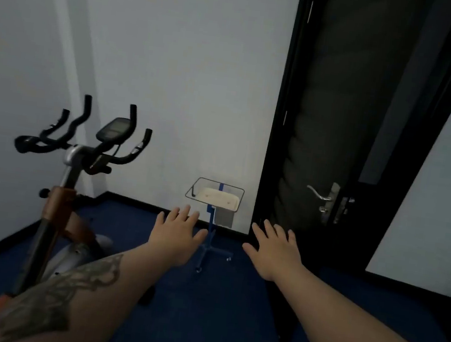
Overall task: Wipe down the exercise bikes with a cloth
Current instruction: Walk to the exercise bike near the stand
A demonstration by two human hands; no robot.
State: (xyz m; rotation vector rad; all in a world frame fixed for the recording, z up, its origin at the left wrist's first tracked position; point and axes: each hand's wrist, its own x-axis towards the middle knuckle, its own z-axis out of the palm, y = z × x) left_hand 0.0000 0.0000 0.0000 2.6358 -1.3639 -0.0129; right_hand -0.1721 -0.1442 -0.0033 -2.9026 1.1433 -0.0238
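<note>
An exercise bike (69,168) stands at the left, with black handlebars, a small console and an orange-brown frame. My left hand (175,234) and my right hand (273,247) are both stretched forward, palms down, fingers spread, holding nothing. Between them, farther off by the wall, a small blue stand on wheels carries a wire tray (216,193) with something pale lying flat in it. A grey cloth (224,217) hangs below the tray on its right side. Both hands are well short of the stand and to the right of the bike.
A dark door (337,127) with a metal handle (319,195) stands ajar at the right. White walls close off the corner behind the bike. The floor is dark blue carpet (215,311). A black foot of some equipment lies on the floor under my right arm.
</note>
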